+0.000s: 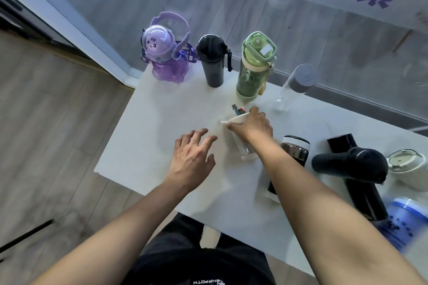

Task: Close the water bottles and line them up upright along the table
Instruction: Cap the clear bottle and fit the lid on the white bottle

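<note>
Looking down at the white table (148, 127), we use the green bottle (256, 65) as our landmark. Far to its left the purple bottle (165, 53) with a cartoon-face dome lid stands upright at the table's back corner. Between that and the green bottle the black bottle (212, 62) stands upright, lid on. The green bottle itself is upright, lid down. In front of it and to the left our left hand (192, 157) hovers over bare tabletop, fingers spread, holding nothing. Directly in front of the green bottle our right hand (252, 126) grips the white lid of a clear bottle (245, 148), which stands upright on the table; a small grey and red spout part shows just beyond the fingers. Right of the green bottle a clear bottle with grey cap (294, 85) stands capped. Further right and nearer us sit a steel-banded flask (291, 152), a black lidded flask (352, 169), a white jar-like bottle (407, 166) and a blurred blue bottle (405, 220).
</note>
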